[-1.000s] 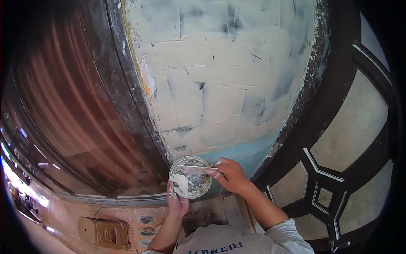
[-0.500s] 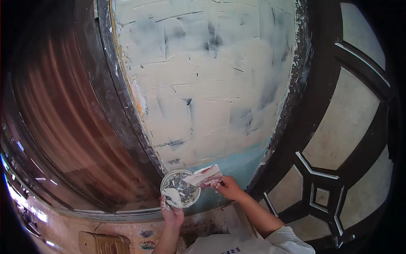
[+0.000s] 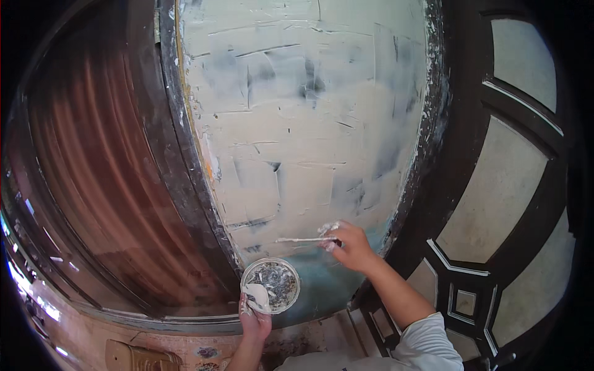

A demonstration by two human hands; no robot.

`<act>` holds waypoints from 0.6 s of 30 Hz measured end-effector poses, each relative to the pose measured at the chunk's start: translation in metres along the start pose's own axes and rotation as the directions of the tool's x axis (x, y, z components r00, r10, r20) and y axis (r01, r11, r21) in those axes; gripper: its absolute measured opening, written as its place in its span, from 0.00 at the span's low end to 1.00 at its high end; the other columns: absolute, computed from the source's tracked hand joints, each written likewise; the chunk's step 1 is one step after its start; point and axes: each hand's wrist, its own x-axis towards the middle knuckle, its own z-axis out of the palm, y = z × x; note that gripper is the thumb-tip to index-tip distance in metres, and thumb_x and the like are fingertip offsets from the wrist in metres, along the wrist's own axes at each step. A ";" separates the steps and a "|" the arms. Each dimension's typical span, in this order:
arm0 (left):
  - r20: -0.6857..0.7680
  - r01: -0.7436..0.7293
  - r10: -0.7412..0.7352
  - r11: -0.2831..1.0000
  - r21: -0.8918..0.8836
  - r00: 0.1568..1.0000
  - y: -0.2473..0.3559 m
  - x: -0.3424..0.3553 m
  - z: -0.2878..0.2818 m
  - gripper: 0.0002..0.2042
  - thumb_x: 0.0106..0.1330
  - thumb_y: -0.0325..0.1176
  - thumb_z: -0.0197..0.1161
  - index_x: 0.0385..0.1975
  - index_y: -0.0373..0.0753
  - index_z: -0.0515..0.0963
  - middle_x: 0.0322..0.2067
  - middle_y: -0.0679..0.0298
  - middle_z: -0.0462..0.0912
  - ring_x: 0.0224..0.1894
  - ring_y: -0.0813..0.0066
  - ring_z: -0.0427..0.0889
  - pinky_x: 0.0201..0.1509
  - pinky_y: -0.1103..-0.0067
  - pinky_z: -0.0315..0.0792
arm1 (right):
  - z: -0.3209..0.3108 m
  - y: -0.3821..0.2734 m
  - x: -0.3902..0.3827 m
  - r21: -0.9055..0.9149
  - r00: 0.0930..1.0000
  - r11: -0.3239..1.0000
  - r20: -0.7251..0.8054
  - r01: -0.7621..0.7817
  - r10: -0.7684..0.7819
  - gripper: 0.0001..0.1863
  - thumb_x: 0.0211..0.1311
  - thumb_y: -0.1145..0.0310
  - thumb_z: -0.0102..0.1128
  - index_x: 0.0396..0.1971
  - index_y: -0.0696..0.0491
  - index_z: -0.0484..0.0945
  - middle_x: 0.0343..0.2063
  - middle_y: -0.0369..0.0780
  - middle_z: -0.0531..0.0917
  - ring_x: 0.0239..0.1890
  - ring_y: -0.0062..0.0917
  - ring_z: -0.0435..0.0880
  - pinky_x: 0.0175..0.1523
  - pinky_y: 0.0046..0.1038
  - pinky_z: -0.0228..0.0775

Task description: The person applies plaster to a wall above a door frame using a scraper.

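My left hand [image 3: 253,322] is closed at the near side of a round bucket [image 3: 299,288], which is spattered inside with grey and white residue. By its fingers a smooth white piece [image 3: 257,297] overlaps the rim; whether it is putty or a flat spreader I cannot tell. My right hand [image 3: 350,245], smeared with white, grips a putty knife [image 3: 303,239] turned edge-on, so only a thin whitish line shows. The knife lies in front of the lower part of a wall panel [image 3: 303,185] coated with uneven pale putty; contact with it is not certain.
Dark, chipped frames [image 3: 185,136] border the panel. To the left is a glazed section with a reddish-brown curtain [image 3: 93,161]; to the right, a dark door with pale panels [image 3: 495,191]. A brown plastic stool [image 3: 139,355] stands on the stained floor at lower left.
My right hand has lifted the putty knife from over the bucket up to the wall and turned it from flat to edge-on. The bucket sits slightly lower in view.
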 end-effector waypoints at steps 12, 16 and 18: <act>0.101 -0.043 0.048 0.998 -0.047 0.994 0.002 0.008 0.003 0.17 0.70 0.39 0.44 0.53 0.40 0.67 0.51 0.62 0.73 0.53 0.68 0.72 0.60 0.70 0.65 | -0.051 -0.046 0.163 -0.038 0.993 0.996 -0.092 -0.078 0.074 0.10 0.60 0.67 0.53 0.35 0.59 0.71 0.18 0.46 0.75 0.20 0.32 0.73 0.30 0.29 0.66; 0.040 -0.058 0.060 0.998 -0.035 0.997 0.006 0.012 0.000 0.17 0.70 0.40 0.43 0.54 0.40 0.66 0.51 0.62 0.73 0.53 0.68 0.72 0.60 0.70 0.65 | -0.046 -0.059 0.228 -0.048 0.985 0.999 -0.174 0.010 -0.018 0.10 0.58 0.68 0.53 0.34 0.59 0.72 0.21 0.51 0.78 0.25 0.40 0.78 0.33 0.35 0.68; 0.075 -0.064 0.065 0.998 -0.011 0.995 0.008 0.011 0.002 0.17 0.70 0.40 0.43 0.54 0.40 0.66 0.52 0.62 0.73 0.53 0.68 0.72 0.60 0.70 0.65 | -0.046 -0.056 0.253 -0.188 0.981 0.982 -0.191 0.004 -0.040 0.11 0.59 0.67 0.52 0.35 0.60 0.72 0.22 0.50 0.78 0.25 0.39 0.79 0.34 0.35 0.69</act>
